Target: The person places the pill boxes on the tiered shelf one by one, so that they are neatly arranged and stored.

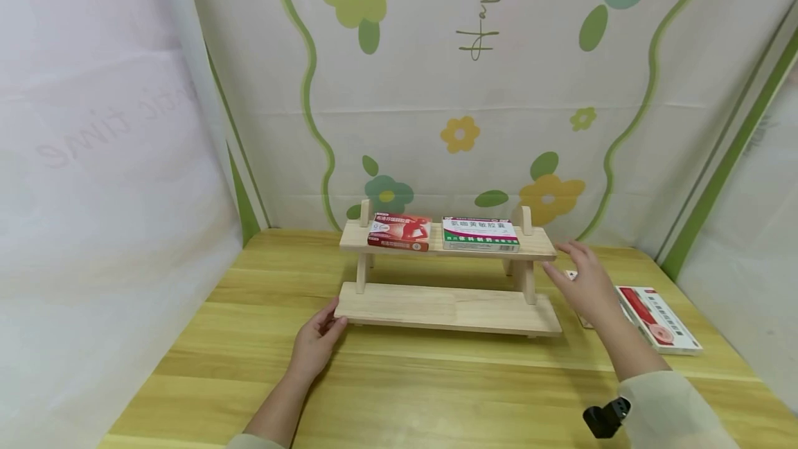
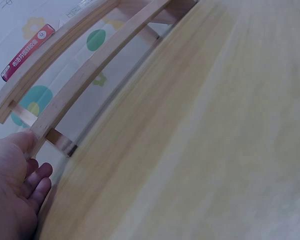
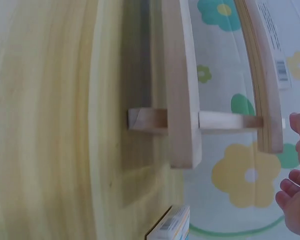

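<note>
A two-tier wooden display shelf stands on the table. On its upper board lie a red medicine box and a white-and-green medicine box, side by side. My left hand grips the left end of the lower board, its thumb against the edge and the other fingers curled, as the left wrist view shows. Beside the right end of the upper board is my right hand, fingers loosely spread. In the right wrist view, a gap separates that hand from the board end.
To the right on the wooden table lies a white-and-red medicine box. Another box is partly hidden behind my right forearm. A flower-patterned cloth hangs behind the shelf, and cloth walls flank both sides.
</note>
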{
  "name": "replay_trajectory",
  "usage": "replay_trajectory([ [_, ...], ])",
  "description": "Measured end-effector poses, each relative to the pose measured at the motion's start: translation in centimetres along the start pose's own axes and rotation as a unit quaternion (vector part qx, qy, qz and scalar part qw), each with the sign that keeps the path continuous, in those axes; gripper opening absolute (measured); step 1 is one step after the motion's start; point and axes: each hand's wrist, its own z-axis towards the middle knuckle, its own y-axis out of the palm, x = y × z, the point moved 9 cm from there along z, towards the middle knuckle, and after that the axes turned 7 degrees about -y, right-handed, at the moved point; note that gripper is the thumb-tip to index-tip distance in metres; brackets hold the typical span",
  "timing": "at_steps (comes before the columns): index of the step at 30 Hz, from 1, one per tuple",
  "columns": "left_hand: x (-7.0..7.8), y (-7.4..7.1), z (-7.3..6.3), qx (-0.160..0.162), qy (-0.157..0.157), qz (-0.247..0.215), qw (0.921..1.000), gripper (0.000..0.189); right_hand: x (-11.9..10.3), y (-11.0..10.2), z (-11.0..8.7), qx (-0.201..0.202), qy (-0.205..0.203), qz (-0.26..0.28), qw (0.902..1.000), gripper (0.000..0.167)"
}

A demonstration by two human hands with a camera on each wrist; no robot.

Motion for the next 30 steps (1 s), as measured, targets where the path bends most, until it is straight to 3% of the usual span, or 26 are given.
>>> replay_trajectory([
  [6,0.0,0.0,0.0,-0.005,-0.006,-0.007,0.9999,0.053,3.0,-0.2,-1.3,0.008,0.022,0.001,0.9997,0.066],
  [18,-0.1,0.0,0.1,-0.003,-0.009,0.000,1.0000,0.052,9.0,1.1,-4.0,-0.021,0.087,-0.013,0.9959,0.075],
  [30,-0.1,0.0,0.1,-0.005,-0.009,0.004,0.9999,0.054,12.5,2.3,-6.3,-0.002,0.143,0.009,0.9896,0.088],
])
